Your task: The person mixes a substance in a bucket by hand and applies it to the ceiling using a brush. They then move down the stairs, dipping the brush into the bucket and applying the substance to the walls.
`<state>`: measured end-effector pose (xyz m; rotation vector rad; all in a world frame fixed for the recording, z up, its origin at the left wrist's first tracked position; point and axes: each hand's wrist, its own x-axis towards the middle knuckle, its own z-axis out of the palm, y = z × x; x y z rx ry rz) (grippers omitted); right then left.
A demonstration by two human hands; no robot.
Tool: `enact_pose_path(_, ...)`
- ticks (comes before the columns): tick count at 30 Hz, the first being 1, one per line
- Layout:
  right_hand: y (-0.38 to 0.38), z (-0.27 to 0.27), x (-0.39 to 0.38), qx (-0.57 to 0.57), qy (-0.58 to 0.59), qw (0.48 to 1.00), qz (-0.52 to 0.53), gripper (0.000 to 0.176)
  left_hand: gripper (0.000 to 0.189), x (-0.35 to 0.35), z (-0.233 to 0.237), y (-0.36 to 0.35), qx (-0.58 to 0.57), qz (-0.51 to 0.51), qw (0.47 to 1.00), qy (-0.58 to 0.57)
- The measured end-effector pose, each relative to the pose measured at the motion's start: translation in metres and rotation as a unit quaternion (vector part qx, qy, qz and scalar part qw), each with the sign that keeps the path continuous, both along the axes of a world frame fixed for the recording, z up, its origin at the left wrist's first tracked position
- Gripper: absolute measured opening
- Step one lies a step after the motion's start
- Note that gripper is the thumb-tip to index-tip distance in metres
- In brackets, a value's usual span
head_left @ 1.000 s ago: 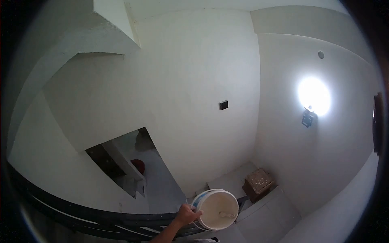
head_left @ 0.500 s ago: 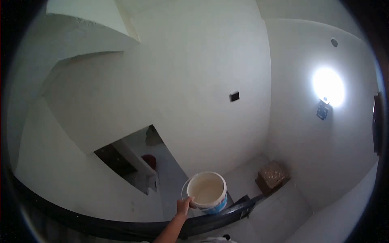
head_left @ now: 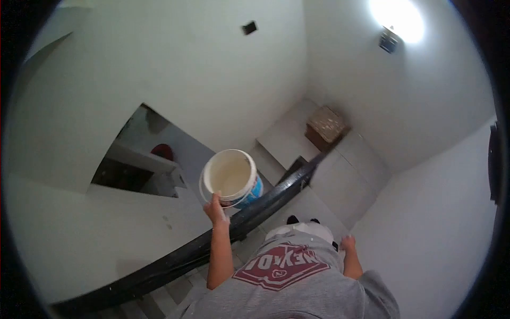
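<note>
My left hand (head_left: 215,209) is closed on the near rim of a white bucket (head_left: 231,173) with a blue label and a thin wire handle. The bucket is beyond the dark railing (head_left: 265,201), its open top facing me, pale inside. Whether the railing bears its weight I cannot tell. On the right, my right hand (head_left: 348,243) is beside my hip, away from the bucket. Its fingers look curled, but they are small and blurred, and whether they hold anything is not clear.
A brown box (head_left: 325,127) with a speckled top stands on the tiled floor near the corner. Left of the bucket is a wall opening with a dark red round object (head_left: 162,152) beyond it. A bright lamp (head_left: 397,18) is on the right wall.
The view has tilted down, showing my shirt, feet and right hand. The bucket, still in my left hand, now appears higher and further left in the picture.
</note>
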<state>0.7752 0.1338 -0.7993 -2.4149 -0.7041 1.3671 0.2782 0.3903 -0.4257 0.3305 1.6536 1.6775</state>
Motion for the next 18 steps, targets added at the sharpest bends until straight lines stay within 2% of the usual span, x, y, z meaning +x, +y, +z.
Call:
enact_pose_path(1,0.015,0.022,-0.004,0.067,-0.149,0.976,0.141,0.015,0.019,-0.001,0.0,0.005,-0.012,-0.018,1.0,-0.007)
enact_pose_path(3,0.044,0.012,-0.002,0.088,-0.086,0.992,0.014,0.023,0.019,-0.005,-0.009,-0.002,-0.038,0.0,0.997,0.068)
enact_pose_path(4,0.066,0.074,-0.013,0.096,-0.104,0.986,0.091,0.024,0.019,-0.009,-0.015,-0.003,-0.017,0.012,0.996,0.09)
enact_pose_path(5,0.061,0.024,0.002,0.106,-0.104,0.98,0.136,0.022,0.019,-0.013,-0.021,-0.006,0.004,0.023,0.994,0.111)
enact_pose_path(7,0.086,0.087,-0.017,0.067,0.035,0.997,-0.023,0.023,0.018,-0.022,-0.026,-0.006,-0.014,0.001,0.993,0.117)
enact_pose_path(11,0.09,0.088,-0.012,0.067,0.048,0.995,-0.061,0.022,0.018,-0.014,-0.013,-0.009,-0.031,-0.015,0.989,0.146)
enact_pose_path(18,0.028,0.096,0.012,-0.025,0.025,0.996,-0.088,0.025,0.022,-0.009,-0.022,-0.008,-0.028,-0.001,0.986,0.164)
